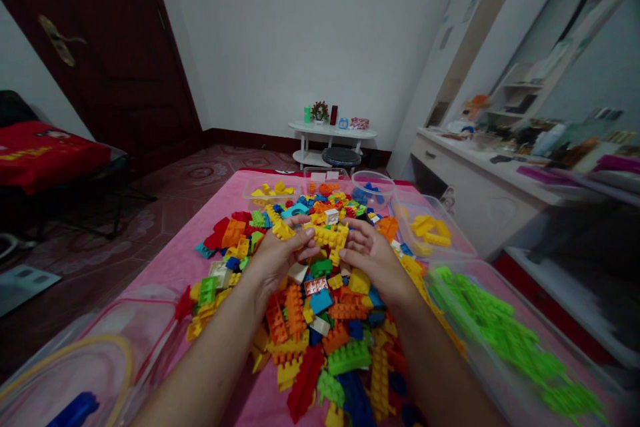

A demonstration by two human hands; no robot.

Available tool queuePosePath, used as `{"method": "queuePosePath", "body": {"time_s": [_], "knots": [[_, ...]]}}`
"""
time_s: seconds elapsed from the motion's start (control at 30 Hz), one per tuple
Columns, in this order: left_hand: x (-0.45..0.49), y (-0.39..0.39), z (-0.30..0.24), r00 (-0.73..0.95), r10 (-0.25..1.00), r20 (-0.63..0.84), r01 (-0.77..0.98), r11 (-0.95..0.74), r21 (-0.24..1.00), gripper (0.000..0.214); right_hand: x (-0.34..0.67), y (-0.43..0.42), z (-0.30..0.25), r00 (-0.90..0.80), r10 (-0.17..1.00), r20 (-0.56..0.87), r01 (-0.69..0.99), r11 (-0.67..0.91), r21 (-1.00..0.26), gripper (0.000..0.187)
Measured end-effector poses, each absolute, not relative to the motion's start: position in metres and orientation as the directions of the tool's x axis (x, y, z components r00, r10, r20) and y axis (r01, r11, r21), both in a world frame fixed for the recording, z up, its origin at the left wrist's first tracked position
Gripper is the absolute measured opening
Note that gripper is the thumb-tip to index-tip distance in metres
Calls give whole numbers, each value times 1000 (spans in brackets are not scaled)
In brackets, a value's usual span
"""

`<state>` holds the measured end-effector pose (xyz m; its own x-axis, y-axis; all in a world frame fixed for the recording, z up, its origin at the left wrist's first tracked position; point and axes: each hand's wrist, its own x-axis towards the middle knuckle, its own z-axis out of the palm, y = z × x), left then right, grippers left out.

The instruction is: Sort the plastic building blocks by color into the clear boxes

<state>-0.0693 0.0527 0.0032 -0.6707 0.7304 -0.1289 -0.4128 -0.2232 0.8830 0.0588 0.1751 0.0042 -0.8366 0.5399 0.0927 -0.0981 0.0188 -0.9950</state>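
Over a heap of mixed toy building bricks (325,307), my two hands face each other. Yellow building bricks (331,236) lie between them, with my right hand (373,255) curled around their right end. My left hand (283,257) has its thumb and fingers closed at their left end. Another yellow brick (283,231) shows against the left hand's knuckles; whether it is gripped there I cannot tell. A white brick (331,216) sits just behind the hands. Below them lie a green brick (321,267) and a blue brick (321,300).
Clear boxes ring the heap on the pink cloth (200,240): bright green pieces (505,333) at right, yellow bricks (431,230) farther back, blue bricks (369,193) in a round tub, orange and yellow ones behind. At left stands a clear container with a yellow rim (127,347).
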Motion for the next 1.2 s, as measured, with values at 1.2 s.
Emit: {"method": "queuePosePath", "body": {"time_s": [1.2], "knots": [[-16,58,17,-457,879,-139,-532,-144,835,50,51,143,1,-765,565,310,-76,399,-914,24]]}}
